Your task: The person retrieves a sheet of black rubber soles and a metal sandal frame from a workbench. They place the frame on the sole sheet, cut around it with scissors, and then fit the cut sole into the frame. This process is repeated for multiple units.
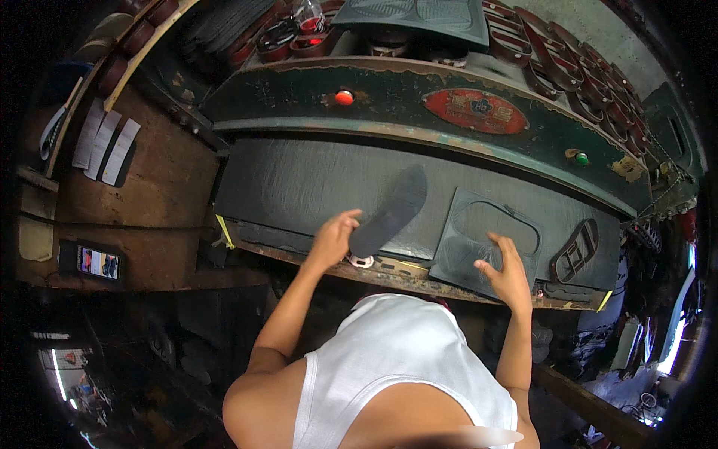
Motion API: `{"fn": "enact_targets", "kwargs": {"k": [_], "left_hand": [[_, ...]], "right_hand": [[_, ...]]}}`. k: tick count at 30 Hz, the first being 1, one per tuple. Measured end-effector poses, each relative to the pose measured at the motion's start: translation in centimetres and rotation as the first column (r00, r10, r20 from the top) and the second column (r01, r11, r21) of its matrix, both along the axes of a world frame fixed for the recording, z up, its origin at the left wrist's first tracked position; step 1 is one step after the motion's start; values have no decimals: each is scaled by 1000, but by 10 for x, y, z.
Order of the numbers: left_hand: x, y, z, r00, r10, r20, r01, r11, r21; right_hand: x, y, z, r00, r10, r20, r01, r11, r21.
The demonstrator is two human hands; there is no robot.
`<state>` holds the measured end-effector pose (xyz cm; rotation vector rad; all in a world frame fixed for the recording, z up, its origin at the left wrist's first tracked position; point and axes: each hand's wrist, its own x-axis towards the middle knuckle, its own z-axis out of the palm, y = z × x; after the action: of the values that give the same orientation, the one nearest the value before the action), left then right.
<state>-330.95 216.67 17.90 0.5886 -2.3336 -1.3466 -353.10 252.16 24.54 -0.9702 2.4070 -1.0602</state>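
Note:
A dark grey shoe sole (393,213) slants up and away over the black pressing board, its far end slightly blurred. My left hand (334,239) is at its near left edge and appears to grip the near end; the thumb side is partly hidden. To the right, a square black rubber sheet (462,251) has a sole-shaped outline and a patterned area. Over its right side hovers my right hand (508,273), thumb and fingers apart, holding nothing. A sole-shaped cutting die (574,251), reddish brown with inner bars, rests on the board farther right.
Beyond the board (299,168) runs a green machine beam (277,93) with a red button (344,97) and a green button (581,159). More dies (553,52) and a moulded sheet (411,15) lie on top. A phone (99,263) and paper strips (120,152) are at left.

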Motion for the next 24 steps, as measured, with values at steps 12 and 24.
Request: {"fn": "enact_targets", "kwargs": {"k": [12,24], "left_hand": [[-168,-284,208,773,236,-589,-623,454,-637],[-216,-506,227,953,302,27,-90,365,-927]], "right_hand": [[-16,41,-67,903,-1,-431,157,932,326],[35,84,4,859,-493,-142,449,856,-257]]}}
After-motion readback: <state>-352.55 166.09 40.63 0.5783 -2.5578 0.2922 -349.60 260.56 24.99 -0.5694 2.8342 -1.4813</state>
